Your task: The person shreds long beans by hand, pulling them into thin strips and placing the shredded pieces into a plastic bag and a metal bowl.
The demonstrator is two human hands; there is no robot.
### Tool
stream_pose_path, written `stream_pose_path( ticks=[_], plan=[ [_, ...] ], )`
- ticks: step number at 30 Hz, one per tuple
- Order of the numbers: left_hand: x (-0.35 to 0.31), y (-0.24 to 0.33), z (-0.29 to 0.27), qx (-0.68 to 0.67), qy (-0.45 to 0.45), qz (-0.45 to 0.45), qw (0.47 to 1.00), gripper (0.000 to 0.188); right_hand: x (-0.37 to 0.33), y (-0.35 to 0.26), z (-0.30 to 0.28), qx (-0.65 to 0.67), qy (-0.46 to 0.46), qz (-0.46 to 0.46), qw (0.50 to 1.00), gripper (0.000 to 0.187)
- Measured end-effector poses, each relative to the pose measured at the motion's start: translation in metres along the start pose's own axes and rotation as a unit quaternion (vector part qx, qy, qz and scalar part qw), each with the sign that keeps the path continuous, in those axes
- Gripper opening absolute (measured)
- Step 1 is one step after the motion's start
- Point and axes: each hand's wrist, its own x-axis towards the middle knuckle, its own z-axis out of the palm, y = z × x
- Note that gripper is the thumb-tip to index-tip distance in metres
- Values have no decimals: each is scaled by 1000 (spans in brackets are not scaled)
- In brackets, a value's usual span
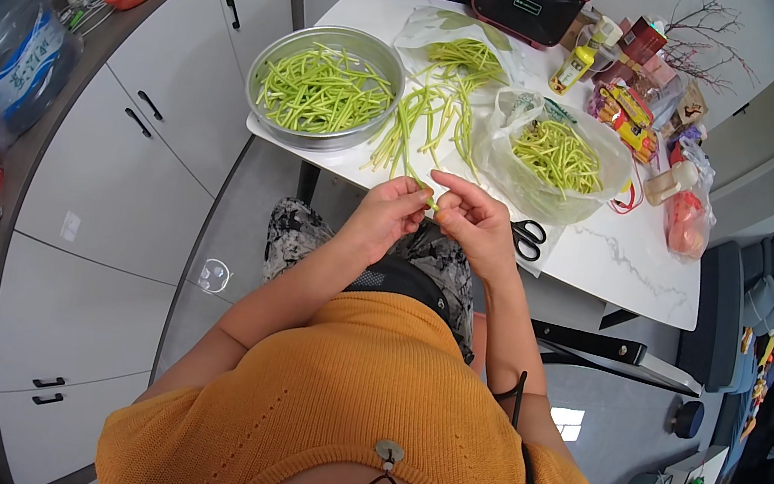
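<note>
Above my lap at the table's near edge, my left hand point(389, 212) pinches a long green vegetable stem point(410, 162) between thumb and fingers. My right hand point(474, 223) meets it at the stem's near end, thumb and fingers closed there and the index finger raised. Just beyond the hands lies a loose pile of long green stems point(436, 113), spilling out of a clear plastic bag point(430, 23). To the left, a round metal basin point(255, 84) holds many short cut pieces. On the right, an open plastic bag point(499, 174) contains more stem pieces.
Black-handled scissors point(530, 236) lie by the table edge, right of my right hand. A yellow bottle point(574, 67), snack packets point(626, 120) and a bag of round reddish fruit point(684, 223) crowd the white table's point(642, 264) right side. White cabinets point(131, 161) stand at left.
</note>
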Motion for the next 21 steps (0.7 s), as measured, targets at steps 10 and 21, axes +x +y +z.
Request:
stream_pose_path(
  ticks=[10,21],
  plan=[
    [0,-3,1,49,11,57,997,7,-2,-10,12,-311,-51,-74,946,35],
    [0,-6,1,53,17,12,998,9,-1,0,2,-191,43,-22,980,13]
  ],
)
